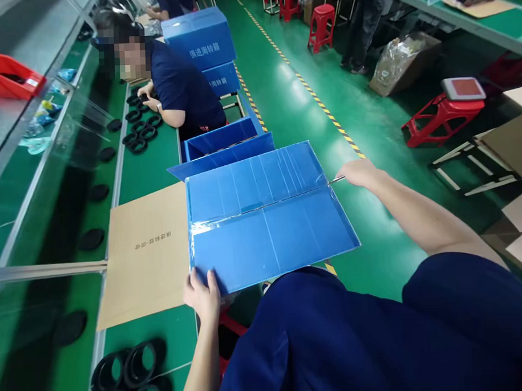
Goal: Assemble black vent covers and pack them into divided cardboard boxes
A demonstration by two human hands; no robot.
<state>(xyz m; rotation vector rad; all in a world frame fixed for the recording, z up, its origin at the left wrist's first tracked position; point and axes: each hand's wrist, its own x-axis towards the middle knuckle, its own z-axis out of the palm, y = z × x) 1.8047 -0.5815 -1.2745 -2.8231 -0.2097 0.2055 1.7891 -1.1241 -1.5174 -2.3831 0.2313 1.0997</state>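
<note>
A glossy green painted floor (309,111) fills the middle of the frame, crossed by a yellow-and-black striped line (302,83) running from the top centre toward the lower middle. Red plastic stools (321,25) stand at the top centre, another (440,118) at the right. A long green tabletop (146,165) runs down the left side, a second green bench (486,22) across the upper right. Flat brown cardboard sheets (514,147) lie at the right edge.

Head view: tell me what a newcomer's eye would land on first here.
The closed blue corrugated plastic box at centre dominates: the left hand grips its near corner, while the right hand holds a thin blade-like tool at the taped seam on its far edge. Beside it on the green workbench lies a brown cardboard sheet. Farther back, a co-worker handles black rubber rings.
</note>
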